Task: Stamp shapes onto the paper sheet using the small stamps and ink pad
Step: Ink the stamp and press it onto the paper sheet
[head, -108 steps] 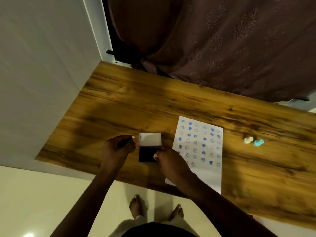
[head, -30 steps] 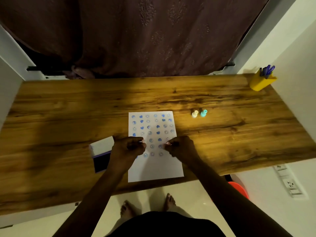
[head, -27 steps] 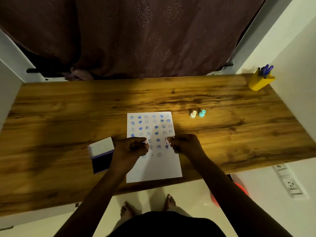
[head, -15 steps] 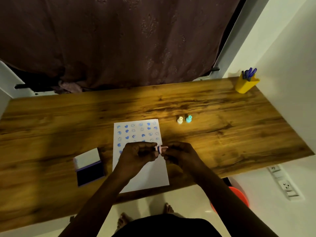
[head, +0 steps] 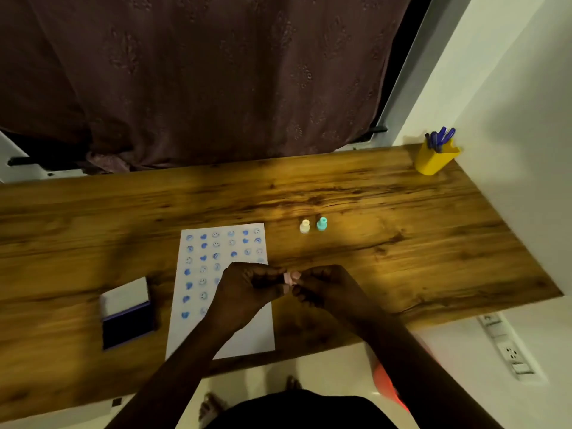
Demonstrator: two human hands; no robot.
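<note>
The fingers (head: 280, 278) of the left hand (head: 247, 289) and right hand (head: 325, 287) are closed together on one small pink stamp (head: 289, 277), held above the bench (head: 402, 243) just off the paper sheet (head: 247, 335) at its 3 o'clock edge. A handover or re-grip between stampings is judged. Next, inking is called for at the ink pad (head: 128, 325), lying towards 9 o'clock. The stamp's long axis and facing cannot be told.

Wooden table (head: 387, 267): paper sheet (head: 247, 339) at the near edge, centre-left; ink pad (head: 127, 311), open, just left of it; two small stamps (head: 313, 225) side by side, upright, beyond its far right corner; pen holder (head: 435, 159) at far right corner.
</note>
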